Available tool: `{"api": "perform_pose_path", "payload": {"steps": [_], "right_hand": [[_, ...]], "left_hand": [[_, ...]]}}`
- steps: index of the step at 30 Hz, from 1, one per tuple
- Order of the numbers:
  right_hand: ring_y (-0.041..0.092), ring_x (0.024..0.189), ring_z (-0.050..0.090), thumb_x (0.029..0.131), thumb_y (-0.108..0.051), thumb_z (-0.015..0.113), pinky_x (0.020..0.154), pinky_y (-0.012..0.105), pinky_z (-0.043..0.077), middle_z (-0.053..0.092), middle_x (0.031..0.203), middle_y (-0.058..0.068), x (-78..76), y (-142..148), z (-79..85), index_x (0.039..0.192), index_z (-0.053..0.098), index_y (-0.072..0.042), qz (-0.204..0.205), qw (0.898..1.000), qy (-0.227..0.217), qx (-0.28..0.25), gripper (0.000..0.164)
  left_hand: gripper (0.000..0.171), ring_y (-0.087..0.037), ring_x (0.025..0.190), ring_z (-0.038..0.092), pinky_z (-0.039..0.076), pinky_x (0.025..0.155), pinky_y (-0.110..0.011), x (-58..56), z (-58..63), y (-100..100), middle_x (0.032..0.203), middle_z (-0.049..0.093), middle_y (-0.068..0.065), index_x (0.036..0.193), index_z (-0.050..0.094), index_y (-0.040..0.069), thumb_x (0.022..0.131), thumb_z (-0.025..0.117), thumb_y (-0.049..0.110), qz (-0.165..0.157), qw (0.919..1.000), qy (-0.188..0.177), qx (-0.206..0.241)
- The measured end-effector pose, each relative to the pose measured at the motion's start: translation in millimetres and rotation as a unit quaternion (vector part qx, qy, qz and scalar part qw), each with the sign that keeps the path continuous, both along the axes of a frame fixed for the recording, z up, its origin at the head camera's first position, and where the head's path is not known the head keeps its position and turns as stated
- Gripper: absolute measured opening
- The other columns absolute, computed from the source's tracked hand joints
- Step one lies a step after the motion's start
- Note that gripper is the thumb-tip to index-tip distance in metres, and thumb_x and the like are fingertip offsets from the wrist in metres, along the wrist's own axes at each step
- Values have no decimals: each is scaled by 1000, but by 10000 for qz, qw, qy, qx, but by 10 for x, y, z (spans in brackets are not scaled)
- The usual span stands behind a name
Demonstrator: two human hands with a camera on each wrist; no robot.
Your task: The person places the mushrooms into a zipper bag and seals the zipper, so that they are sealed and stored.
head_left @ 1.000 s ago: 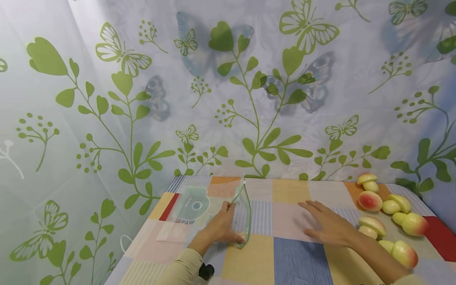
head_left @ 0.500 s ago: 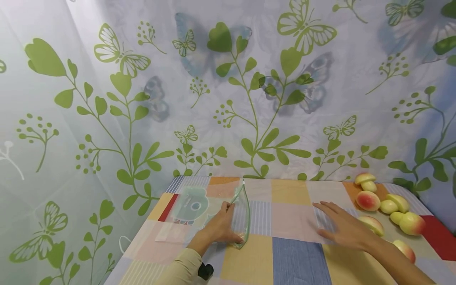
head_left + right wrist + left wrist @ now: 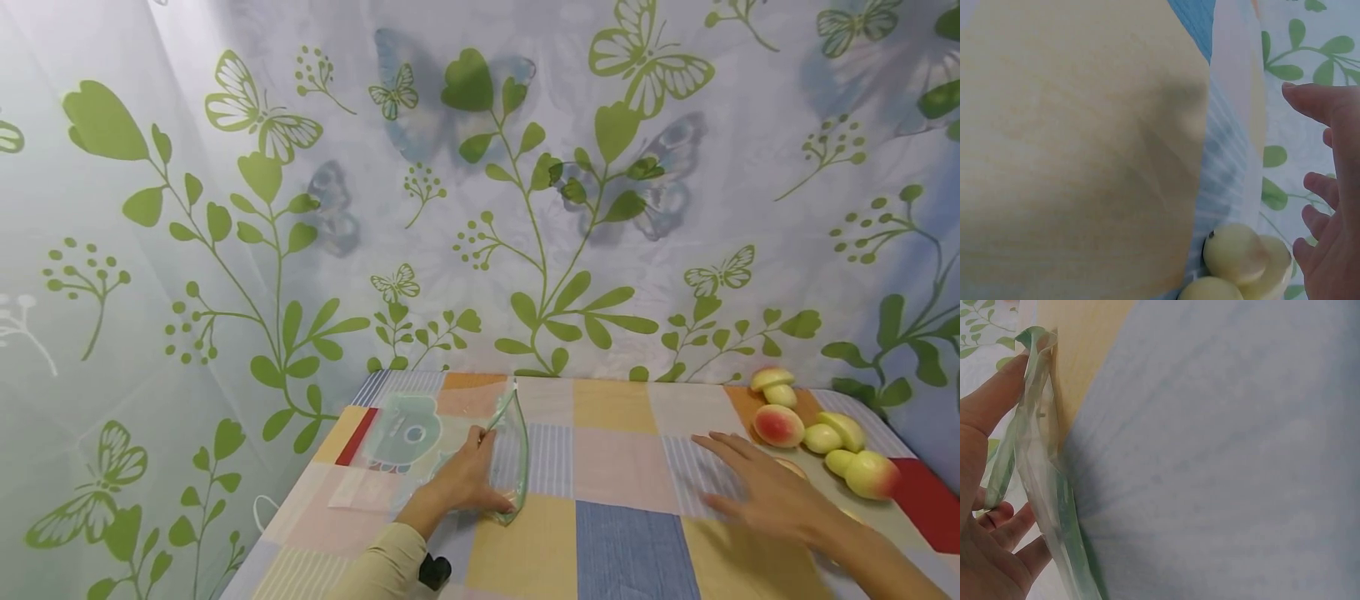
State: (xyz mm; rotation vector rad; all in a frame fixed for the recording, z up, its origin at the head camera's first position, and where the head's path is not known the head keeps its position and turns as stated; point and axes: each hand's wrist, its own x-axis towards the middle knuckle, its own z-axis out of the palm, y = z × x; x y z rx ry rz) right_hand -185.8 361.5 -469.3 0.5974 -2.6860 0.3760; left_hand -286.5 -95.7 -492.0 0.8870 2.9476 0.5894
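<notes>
A clear zip bag [image 3: 408,437] with green edging and a pale green cartoon print lies on the left part of the table. My left hand [image 3: 465,475] grips it at its mouth, which gapes between the spread thumb and the fingers; the left wrist view shows the bag's green-edged rim [image 3: 1040,444] against them. My right hand [image 3: 772,496], fingers apart and holding nothing, hovers over the table left of several yellow, red-blushed peach-like fruits [image 3: 778,426]. It partly hides the nearer ones. In the right wrist view, pale rounded fruits [image 3: 1235,253] lie below the fingers.
A patchwork cloth [image 3: 626,542] covers the table. Behind and to the left hangs a curtain [image 3: 480,208] with green leaves and butterflies. A small black object [image 3: 435,572] sits by the left sleeve, and a white cord [image 3: 262,508] loops past the table's left edge.
My right hand has moved right, toward the fruits, and now covers more of the nearer ones. The left hand and the bag have stayed in place.
</notes>
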Motion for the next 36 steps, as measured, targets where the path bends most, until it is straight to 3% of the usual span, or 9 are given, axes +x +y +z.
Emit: {"api": "perform_pose_path", "payload": {"steps": [12,23,36], "right_hand": [[51,128,45,85,-40,84,91,67,39,51,145,24,100,256,25,147,53,-12,-121,9989,-324,-313,74],[42,123,48,84,-34,86,94,58,34,47,145,22,198,439,15,151,48,-12,-157,9995,-152,-208,81],[45,119,51,85,-42,85,84,66,44,50,141,25,310,583,13,143,52,0,-618,9968,-469,170,79]], "left_hand": [[127,-29,109,61,53,92,-37,-19,-12,15,140,37,-16,155,32,-6,65,97,54,-48,10000,50,-2],[127,-28,111,60,52,94,-37,-7,19,14,140,37,-16,156,32,-6,65,96,55,31,10000,-11,-60],[127,-27,111,60,52,93,-37,14,23,4,140,37,-15,156,32,-5,64,97,54,24,10000,-47,-9]]}}
